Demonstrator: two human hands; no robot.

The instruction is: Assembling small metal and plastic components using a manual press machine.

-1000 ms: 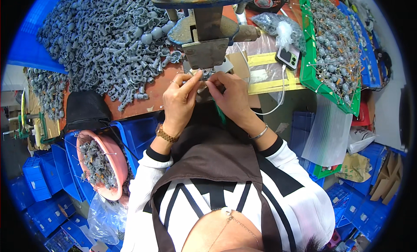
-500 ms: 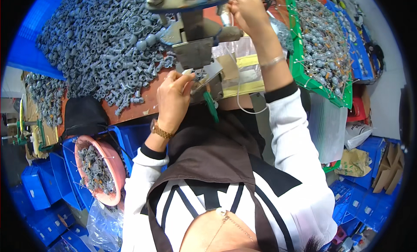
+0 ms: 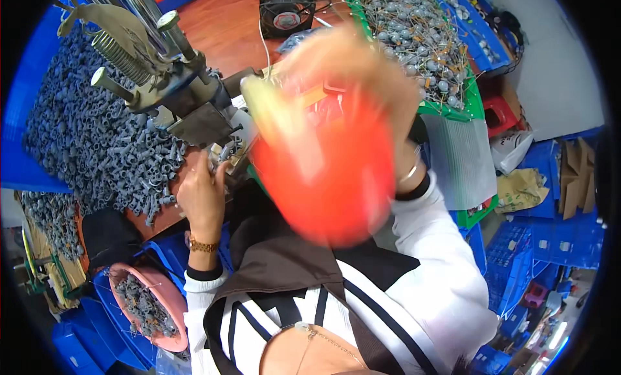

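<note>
A red, rounded plastic container [image 3: 323, 187] hangs tilted close in front of me, smeared by motion. My right hand [image 3: 381, 71] grips it near its upper rim; the fingers are blurred. A blurred yellow piece [image 3: 268, 113] shows at its left side, and what lies inside is mostly hidden. My left hand [image 3: 204, 191] rests at the foot of a metal hand press [image 3: 187, 84], thumb and fingers drawn together under the press head. Small grey bits lie right at its fingertips, and I cannot make out what they pinch.
A large heap of grey plastic fittings [image 3: 97, 123] covers the bench's left side. A black fan [image 3: 286, 16] stands at the back. On the right is a green tray [image 3: 475, 94] of grey balls and wires. Below left sits a pink basin [image 3: 171, 304] of grey parts.
My right hand has come back from behind the press toward me, now with the red container. The whole view has shifted, so the press appears further left. My left hand stays by the press.
</note>
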